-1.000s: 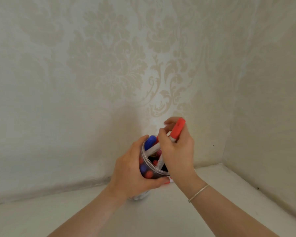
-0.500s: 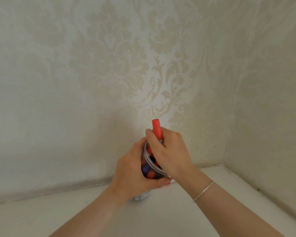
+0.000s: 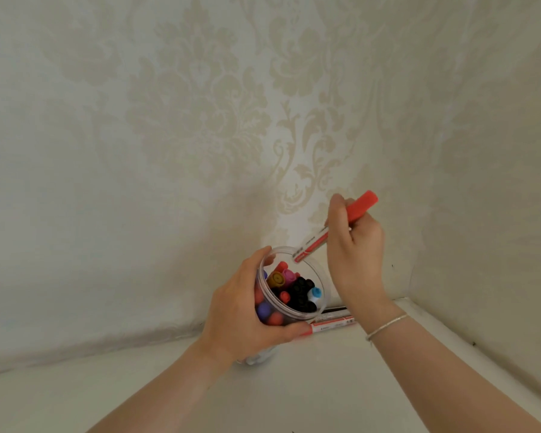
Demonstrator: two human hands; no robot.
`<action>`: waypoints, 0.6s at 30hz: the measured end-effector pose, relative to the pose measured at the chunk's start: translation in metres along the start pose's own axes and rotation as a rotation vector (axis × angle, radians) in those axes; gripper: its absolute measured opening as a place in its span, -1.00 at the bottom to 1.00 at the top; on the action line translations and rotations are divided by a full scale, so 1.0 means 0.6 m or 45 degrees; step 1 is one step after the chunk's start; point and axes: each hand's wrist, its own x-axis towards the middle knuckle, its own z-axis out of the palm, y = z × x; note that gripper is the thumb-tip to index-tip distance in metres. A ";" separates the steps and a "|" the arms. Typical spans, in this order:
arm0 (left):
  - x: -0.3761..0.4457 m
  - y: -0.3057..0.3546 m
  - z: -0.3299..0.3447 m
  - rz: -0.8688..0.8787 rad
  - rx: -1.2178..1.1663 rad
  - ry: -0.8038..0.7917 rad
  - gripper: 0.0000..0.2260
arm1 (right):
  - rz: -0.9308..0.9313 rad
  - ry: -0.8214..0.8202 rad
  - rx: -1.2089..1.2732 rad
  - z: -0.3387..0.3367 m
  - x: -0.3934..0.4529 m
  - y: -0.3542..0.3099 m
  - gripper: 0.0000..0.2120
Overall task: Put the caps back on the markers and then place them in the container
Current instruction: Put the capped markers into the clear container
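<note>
Cream damask wallpaper (image 3: 200, 120) meets a white surface (image 3: 325, 385) in a corner.

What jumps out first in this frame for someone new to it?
The red-capped marker, held slanted by the right hand with its lower end over the mouth of the clear container. Next, that container at centre, gripped by the left hand and crowded with coloured and black marker caps. Two more markers lie on the white surface just behind it.

A home interior is suggested: cream damask-patterned wallpaper (image 3: 200, 120) is seen covering two walls that meet at a corner, and a plain white tabletop (image 3: 325, 385) is set against them.
</note>
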 end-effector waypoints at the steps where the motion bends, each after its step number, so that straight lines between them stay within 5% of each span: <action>1: 0.000 -0.001 0.000 0.001 -0.003 0.003 -0.10 | -0.033 -0.021 -0.019 -0.001 -0.002 0.004 -0.58; 6: 0.002 -0.002 0.003 0.035 0.004 -0.019 -0.09 | -0.073 -0.167 -0.067 0.000 -0.019 0.021 -0.80; 9: 0.002 -0.002 0.003 0.032 0.006 -0.027 -0.08 | -0.063 -0.221 0.015 0.004 -0.030 0.024 -0.74; 14: 0.003 -0.001 0.004 0.048 -0.009 -0.050 -0.09 | -0.144 -0.368 -0.306 0.010 -0.032 0.042 -0.52; 18: 0.003 -0.003 0.003 0.038 0.011 -0.033 -0.07 | -0.234 -0.326 -0.207 0.007 -0.035 0.048 -0.78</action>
